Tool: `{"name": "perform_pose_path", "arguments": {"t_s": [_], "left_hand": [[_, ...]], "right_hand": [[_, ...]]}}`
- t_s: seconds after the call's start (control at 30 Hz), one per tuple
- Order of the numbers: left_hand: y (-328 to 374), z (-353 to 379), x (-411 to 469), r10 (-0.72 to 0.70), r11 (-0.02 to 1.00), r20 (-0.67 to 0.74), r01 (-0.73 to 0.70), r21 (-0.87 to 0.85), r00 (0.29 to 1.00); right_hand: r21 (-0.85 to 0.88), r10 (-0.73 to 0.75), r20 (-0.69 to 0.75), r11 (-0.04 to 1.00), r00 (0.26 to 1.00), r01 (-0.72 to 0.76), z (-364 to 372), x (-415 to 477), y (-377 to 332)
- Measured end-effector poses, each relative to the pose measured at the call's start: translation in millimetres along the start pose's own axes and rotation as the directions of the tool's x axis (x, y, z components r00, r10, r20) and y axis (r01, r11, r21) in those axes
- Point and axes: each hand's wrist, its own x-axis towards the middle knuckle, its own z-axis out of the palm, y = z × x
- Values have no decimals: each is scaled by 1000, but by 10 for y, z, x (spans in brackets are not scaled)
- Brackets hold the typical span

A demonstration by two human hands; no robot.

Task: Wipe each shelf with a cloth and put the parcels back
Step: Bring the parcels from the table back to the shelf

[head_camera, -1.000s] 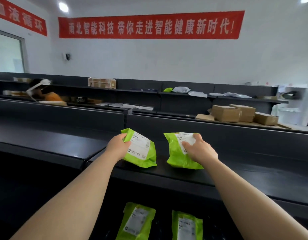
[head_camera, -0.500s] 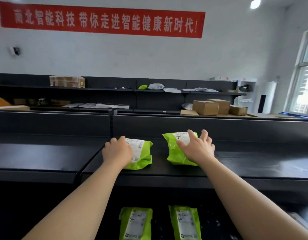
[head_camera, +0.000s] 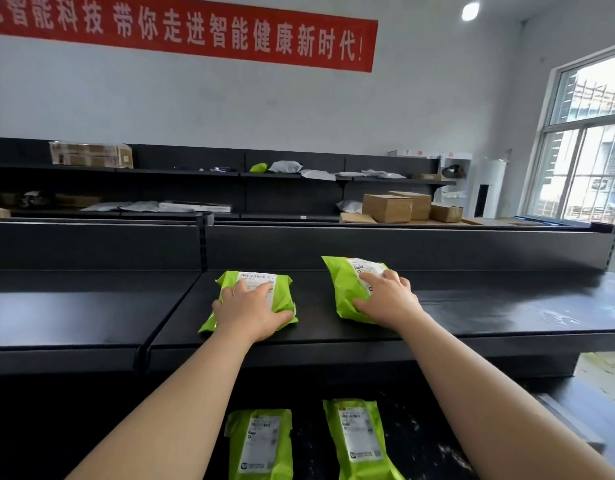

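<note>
Two green parcels with white labels lie on the black top shelf (head_camera: pixel 472 317). My left hand (head_camera: pixel 252 311) lies over the left parcel (head_camera: pixel 281 289), fingers curled round its near edge and thumb at its right side. My right hand (head_camera: pixel 385 299) grips the right parcel (head_camera: pixel 344 285), which is tilted up at its far end. On the lower shelf two more green parcels lie flat side by side, the left lower parcel (head_camera: pixel 261 445) and the right lower parcel (head_camera: pixel 359 438). No cloth is in view.
The black back panel (head_camera: pixel 403 247) stands behind the top shelf. A neighbouring shelf section (head_camera: pixel 74 306) lies to the left. Behind it stands another shelving row with cardboard boxes (head_camera: pixel 396 206) and grey mail bags (head_camera: pixel 285 166). A window (head_camera: pixel 586 150) is at the right.
The left parcel went from upright to lying flat under my left hand. My right hand shifted over the right parcel, which tipped back. The view turned right.
</note>
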Motion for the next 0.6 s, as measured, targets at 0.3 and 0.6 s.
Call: {"name": "perform_pose_path", "arguments": {"t_s": [0.3,0.6], "left_hand": [[10,21,1,-4,1000,-13,4,4,1000],[24,58,-25,-1,1000,-15,1,14,1000]], "right_hand": [[-15,63,-168,998,984,-67,-142,56,48],[-141,-7,-3,990,1000,7,124,-36,160]]}}
